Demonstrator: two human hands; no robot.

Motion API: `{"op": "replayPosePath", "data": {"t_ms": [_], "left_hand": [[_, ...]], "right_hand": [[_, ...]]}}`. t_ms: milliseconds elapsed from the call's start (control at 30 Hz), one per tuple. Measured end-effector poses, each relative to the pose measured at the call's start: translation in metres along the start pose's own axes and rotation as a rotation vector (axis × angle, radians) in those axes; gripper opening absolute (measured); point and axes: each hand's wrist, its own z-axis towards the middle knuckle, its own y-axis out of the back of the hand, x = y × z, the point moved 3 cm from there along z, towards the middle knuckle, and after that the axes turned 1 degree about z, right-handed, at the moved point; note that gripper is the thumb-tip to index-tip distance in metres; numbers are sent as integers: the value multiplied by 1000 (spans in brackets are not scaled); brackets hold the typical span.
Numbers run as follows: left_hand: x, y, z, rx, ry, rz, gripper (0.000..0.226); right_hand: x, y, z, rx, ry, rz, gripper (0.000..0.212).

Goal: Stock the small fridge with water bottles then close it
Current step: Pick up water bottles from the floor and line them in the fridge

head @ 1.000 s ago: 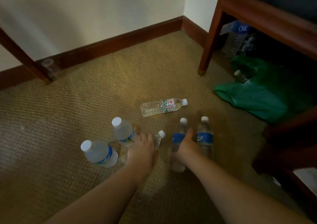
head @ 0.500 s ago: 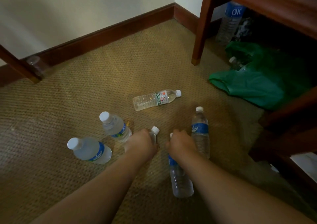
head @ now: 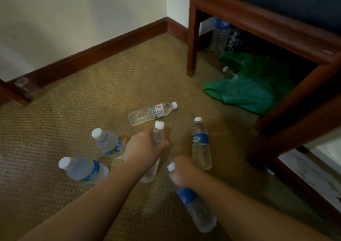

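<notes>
My left hand (head: 143,149) grips a clear water bottle (head: 158,133) around its middle, white cap pointing up and away. My right hand (head: 184,172) holds a blue-labelled bottle (head: 195,207) by its neck, body slanting down toward me above the carpet. Another blue-labelled bottle (head: 201,144) stands upright just right of my hands. Two stubby blue-labelled bottles (head: 108,143) (head: 83,169) stand to the left. A green-labelled bottle (head: 151,113) lies on its side beyond my hands. No fridge is in view.
A dark wooden table (head: 258,24) stands at the right, one leg (head: 191,41) on the carpet. Under it lie a green plastic bag (head: 247,89) with a bottle in it and a large bottle (head: 220,35). A wooden leg (head: 13,93) crosses the left edge.
My left hand has closed round the clear bottle and raised it off the carpet. My right hand has drawn its blue-labelled bottle nearer to me, tilted further.
</notes>
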Motion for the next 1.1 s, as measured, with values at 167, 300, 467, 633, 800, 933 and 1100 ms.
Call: {"op": "replayPosePath", "data": {"t_ms": [167, 300, 467, 633, 800, 933, 1100], "left_hand": [[-49, 26, -20, -23, -207, -153, 58], [-104, 49, -42, 20, -446, -167, 67], [-191, 93, -90, 135, -736, -235, 46], [-276, 110, -140, 214, -1017, -202, 56], [-344, 99, -170, 358, -1143, -261, 55], [-391, 80, -173, 457, -1153, -300, 67], [-433, 47, -167, 379, -1135, -357, 66]], "right_hand": [[-44, 20, -79, -162, 75, 299, 32], [-78, 69, -161, -232, 123, 457, 29], [-125, 120, -256, -600, 83, 561, 33], [-167, 161, -343, -1056, 128, 626, 26], [-216, 198, -382, -1361, 95, 716, 26], [-263, 219, -375, -1546, 11, 895, 45], [-319, 248, -353, -1664, -36, 860, 34]]}}
